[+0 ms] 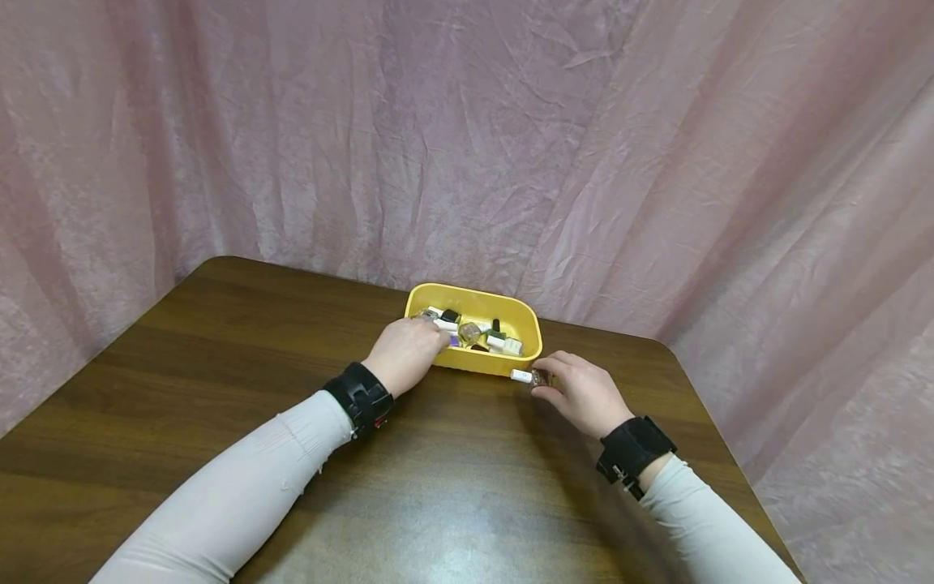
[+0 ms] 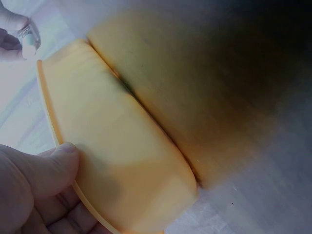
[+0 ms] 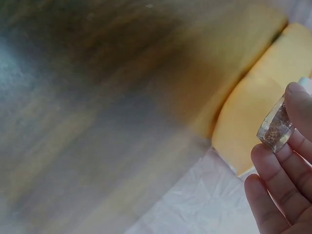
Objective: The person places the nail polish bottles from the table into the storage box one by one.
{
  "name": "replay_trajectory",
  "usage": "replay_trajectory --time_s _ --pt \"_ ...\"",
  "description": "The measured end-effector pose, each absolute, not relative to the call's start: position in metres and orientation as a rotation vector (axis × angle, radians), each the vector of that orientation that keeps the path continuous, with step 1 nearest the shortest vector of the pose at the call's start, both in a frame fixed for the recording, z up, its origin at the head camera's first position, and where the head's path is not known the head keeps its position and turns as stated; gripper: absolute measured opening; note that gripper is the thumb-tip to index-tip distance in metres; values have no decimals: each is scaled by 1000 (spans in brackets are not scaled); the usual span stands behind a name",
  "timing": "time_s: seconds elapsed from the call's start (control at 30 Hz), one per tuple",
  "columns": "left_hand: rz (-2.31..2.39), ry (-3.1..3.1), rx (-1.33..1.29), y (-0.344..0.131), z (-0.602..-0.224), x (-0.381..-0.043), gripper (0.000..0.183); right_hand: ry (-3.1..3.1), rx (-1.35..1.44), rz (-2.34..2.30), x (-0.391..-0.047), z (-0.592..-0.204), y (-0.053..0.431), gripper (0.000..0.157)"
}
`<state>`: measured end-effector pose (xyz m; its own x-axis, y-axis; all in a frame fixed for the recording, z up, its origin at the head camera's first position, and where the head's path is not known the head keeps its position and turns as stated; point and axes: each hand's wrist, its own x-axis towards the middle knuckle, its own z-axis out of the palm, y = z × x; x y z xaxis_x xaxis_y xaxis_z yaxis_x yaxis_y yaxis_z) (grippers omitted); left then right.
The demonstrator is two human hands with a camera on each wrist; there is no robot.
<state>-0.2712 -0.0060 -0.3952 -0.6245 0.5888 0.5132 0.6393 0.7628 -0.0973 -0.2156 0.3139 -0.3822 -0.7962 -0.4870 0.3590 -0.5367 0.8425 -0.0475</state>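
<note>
A yellow plastic bin [image 1: 474,362] stands toward the far edge of the table, with several nail polish bottles [image 1: 503,345] lying jumbled inside. My left hand [image 1: 410,350] grips its near wall at the left. In the left wrist view the thumb [image 2: 67,155] lies over the rim on the outer face, while the fingers curl on the inner side. Just off the bin's near right corner, my right hand [image 1: 580,391] pinches a nail polish bottle [image 3: 277,127] between thumb and fingers. This bottle is clear with brownish glitter, and its white cap points left.
The brown wooden table [image 1: 438,470] has rounded far corners. A pink curtain [image 1: 467,146] hangs close behind the far edge and along the sides. Black bands with devices are strapped round both wrists.
</note>
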Motion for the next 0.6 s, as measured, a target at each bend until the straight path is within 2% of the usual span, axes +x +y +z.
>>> replay_trajectory --time_s 0.6 --pt "-130 -2423 -926 -7 -396 -272 22 -2615 736 203 -234 -363 295 37"
